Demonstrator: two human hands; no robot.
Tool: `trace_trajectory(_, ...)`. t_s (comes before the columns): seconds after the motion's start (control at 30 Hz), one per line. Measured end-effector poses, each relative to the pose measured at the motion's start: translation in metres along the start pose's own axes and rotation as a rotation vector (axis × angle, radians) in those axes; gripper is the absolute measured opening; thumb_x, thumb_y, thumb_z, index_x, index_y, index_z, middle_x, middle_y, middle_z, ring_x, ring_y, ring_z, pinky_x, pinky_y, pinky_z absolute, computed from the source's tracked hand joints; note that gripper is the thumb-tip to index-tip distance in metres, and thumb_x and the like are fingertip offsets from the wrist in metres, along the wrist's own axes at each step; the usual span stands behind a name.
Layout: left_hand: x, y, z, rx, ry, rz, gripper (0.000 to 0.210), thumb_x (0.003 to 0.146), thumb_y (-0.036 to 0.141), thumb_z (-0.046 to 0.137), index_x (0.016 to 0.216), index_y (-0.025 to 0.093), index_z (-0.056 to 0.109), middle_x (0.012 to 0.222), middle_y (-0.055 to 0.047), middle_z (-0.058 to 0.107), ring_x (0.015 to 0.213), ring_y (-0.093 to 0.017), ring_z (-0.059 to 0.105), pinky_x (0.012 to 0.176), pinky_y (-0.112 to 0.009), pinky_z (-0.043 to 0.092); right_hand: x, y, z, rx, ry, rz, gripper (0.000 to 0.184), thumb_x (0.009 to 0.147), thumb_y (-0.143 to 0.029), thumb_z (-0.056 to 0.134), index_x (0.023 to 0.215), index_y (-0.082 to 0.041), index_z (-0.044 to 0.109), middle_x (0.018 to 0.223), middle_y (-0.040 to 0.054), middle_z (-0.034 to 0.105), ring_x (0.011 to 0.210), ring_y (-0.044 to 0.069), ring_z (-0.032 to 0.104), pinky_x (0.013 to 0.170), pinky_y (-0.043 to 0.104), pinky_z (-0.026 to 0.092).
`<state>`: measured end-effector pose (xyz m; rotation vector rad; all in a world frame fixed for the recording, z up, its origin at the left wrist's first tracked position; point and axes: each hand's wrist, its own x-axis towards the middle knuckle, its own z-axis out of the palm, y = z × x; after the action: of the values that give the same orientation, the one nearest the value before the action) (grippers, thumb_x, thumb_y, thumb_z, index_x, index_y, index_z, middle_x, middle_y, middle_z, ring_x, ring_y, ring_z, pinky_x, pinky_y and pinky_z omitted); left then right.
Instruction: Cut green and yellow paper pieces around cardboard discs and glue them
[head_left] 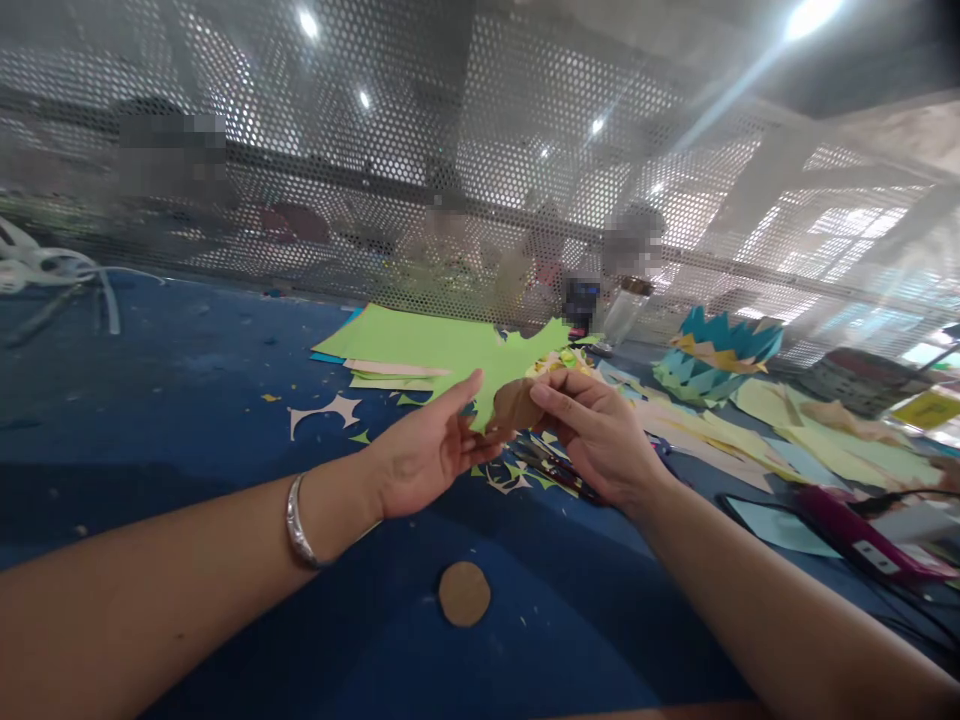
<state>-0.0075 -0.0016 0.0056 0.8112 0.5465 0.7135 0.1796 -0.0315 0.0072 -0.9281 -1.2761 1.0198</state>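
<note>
My right hand (600,430) pinches a brown cardboard piece (514,404) with a rounded edge between thumb and fingers. My left hand (431,450) faces it from the other side, thumb raised and fingers spread; its fingertips reach the lower edge of the piece, and I cannot tell whether they touch it. Nearer to me, a round brown cardboard disc (464,594) lies flat on the blue tabletop (360,640). Light green paper sheets (412,345) with cut-out edges are stacked behind the hands. Beneath my right hand are dark scissors (551,462), partly hidden.
Paper scraps (326,412) lie around the hands. A folded teal-and-green paper shape (716,355) stands at right, near a glass bottle (624,312). A magenta power strip (870,535) with cables is at far right. A perforated metal screen (337,180) borders the table; people are behind it.
</note>
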Motion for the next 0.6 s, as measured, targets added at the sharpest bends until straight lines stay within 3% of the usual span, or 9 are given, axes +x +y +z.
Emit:
trace_trajectory(0.1, 0.0024, 0.0038, -0.0033, -0.045, 0.023, 0.15, 0.024, 0.09, 0.042, 0.066, 0.099, 0.02, 0.071, 0.11, -0.006, 0.072, 0.094, -0.017, 0.067, 0.09, -0.031, 0.052, -0.0006, 0.002, 0.0039, -0.021, -0.017, 0.019, 0.025, 0.076, -0.04, 0.08, 0.079, -0.019, 0.066, 0.077, 0.0007, 0.063, 0.069, 0.014, 0.058, 0.067, 0.029, 0.049)
trace_trajectory(0.27, 0.001, 0.0071, -0.0028, -0.02, 0.154, 0.152, 0.022, 0.088, 0.035, 0.069, 0.099, 0.016, 0.072, 0.099, -0.006, 0.073, 0.081, -0.017, 0.065, 0.077, -0.031, 0.051, -0.0033, 0.0049, 0.0081, -0.016, -0.048, 0.051, 0.023, 0.077, -0.039, 0.08, 0.079, -0.02, 0.067, 0.076, 0.0, 0.063, 0.068, 0.012, 0.057, 0.065, 0.027, 0.046)
trace_trajectory(0.43, 0.001, 0.0056, 0.0009, -0.043, 0.279, 0.393, 0.019, 0.079, 0.027, 0.079, 0.093, 0.015, 0.073, 0.097, -0.006, 0.073, 0.088, -0.017, 0.064, 0.084, -0.029, 0.048, -0.0031, 0.0037, 0.0078, -0.02, 0.062, -0.017, 0.019, 0.077, -0.035, 0.08, 0.083, -0.02, 0.071, 0.08, 0.0004, 0.065, 0.073, 0.013, 0.058, 0.067, 0.026, 0.045)
trace_trajectory(0.6, -0.0005, -0.0027, 0.0033, 0.002, 0.296, 0.33, 0.016, 0.079, 0.028, 0.078, 0.072, 0.016, 0.072, 0.071, -0.003, 0.067, 0.073, -0.016, 0.061, 0.075, -0.03, 0.047, -0.0013, 0.0041, 0.0082, -0.013, 0.101, -0.048, 0.018, 0.076, -0.034, 0.08, 0.08, -0.019, 0.07, 0.074, -0.0012, 0.063, 0.066, 0.011, 0.053, 0.064, 0.025, 0.043)
